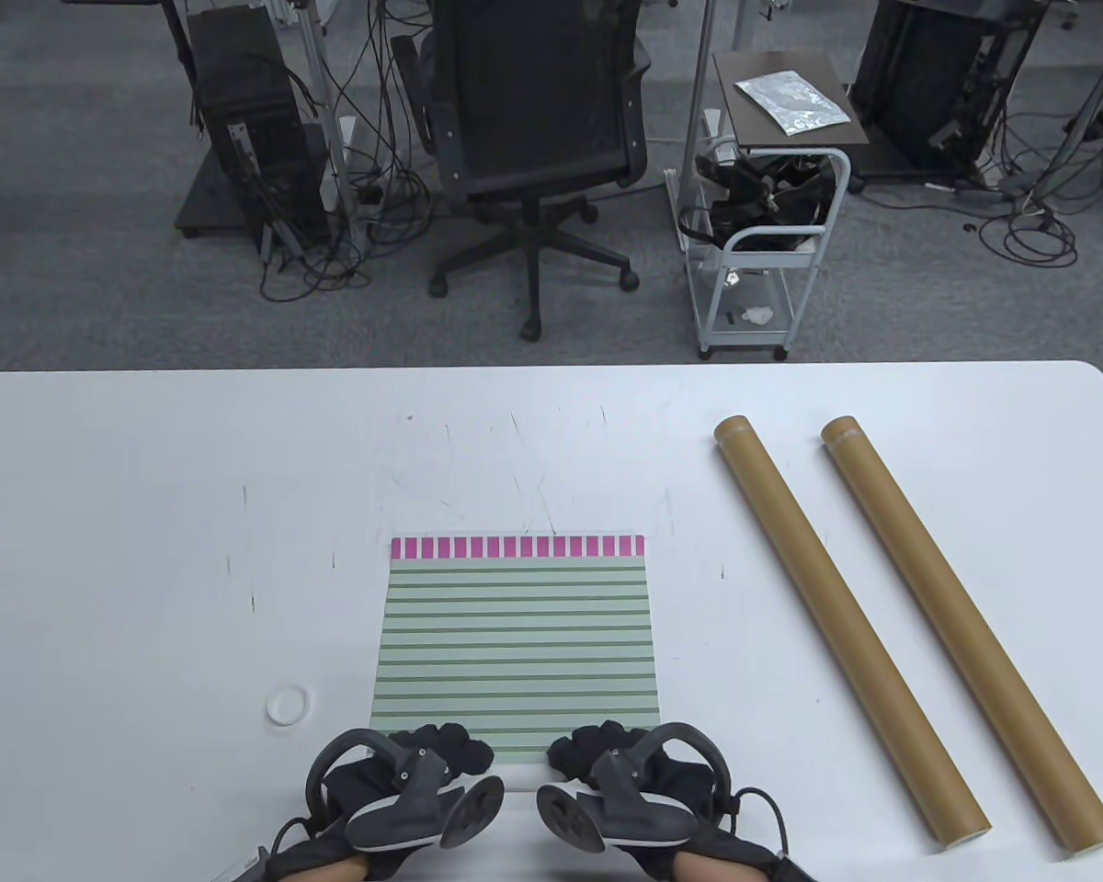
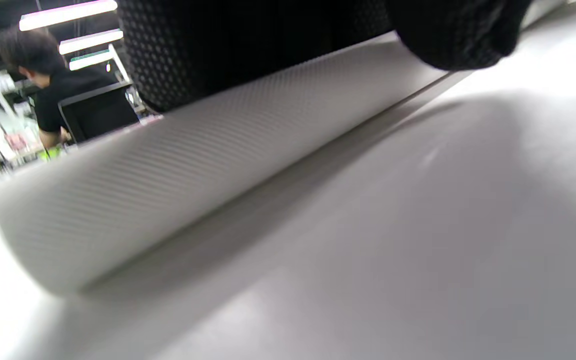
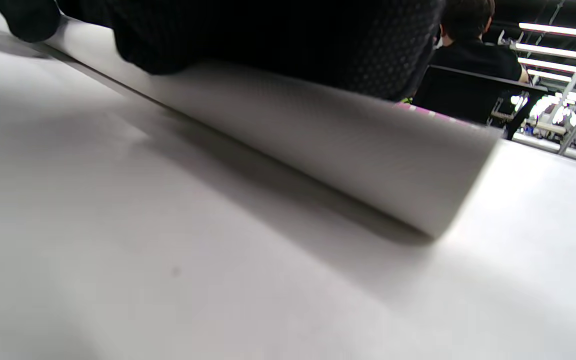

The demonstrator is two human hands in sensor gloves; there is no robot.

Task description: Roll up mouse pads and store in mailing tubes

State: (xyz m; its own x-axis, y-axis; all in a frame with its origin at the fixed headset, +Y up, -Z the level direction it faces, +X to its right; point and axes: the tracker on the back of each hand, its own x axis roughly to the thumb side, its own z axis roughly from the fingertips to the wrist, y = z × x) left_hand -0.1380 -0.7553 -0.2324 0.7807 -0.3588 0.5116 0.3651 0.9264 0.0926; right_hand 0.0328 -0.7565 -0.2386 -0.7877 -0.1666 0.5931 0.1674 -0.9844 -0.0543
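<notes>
**Starting the roll tight and square**

The mouse pad (image 1: 515, 643) lies flat near the six o'clock edge of the surface (image 1: 147, 514), pale green with darker stripes across it and a band of pink blocks along its far, twelve o'clock edge. Its near edge is already lifted and curled over: both wrist views show a pale, finely textured underside turned up into the first bend of a roll.

My left hand (image 1: 423, 763) and right hand (image 1: 620, 758) sit side by side on that near edge, fingers curled over the turned-up pad and gripping it. To do this well, I judge I should keep both hands level so the roll runs parallel to the stripes, press the first turn small and tight, then push evenly toward twelve o'clock. A loose or skewed start would likely give a cone too fat for a tube.

Two brown mailing tubes (image 1: 846, 625) lie at three o'clock, slanted, side by side, well apart from the pad. A small white ring (image 1: 288, 706) rests at the pad's eight o'clock.
</notes>
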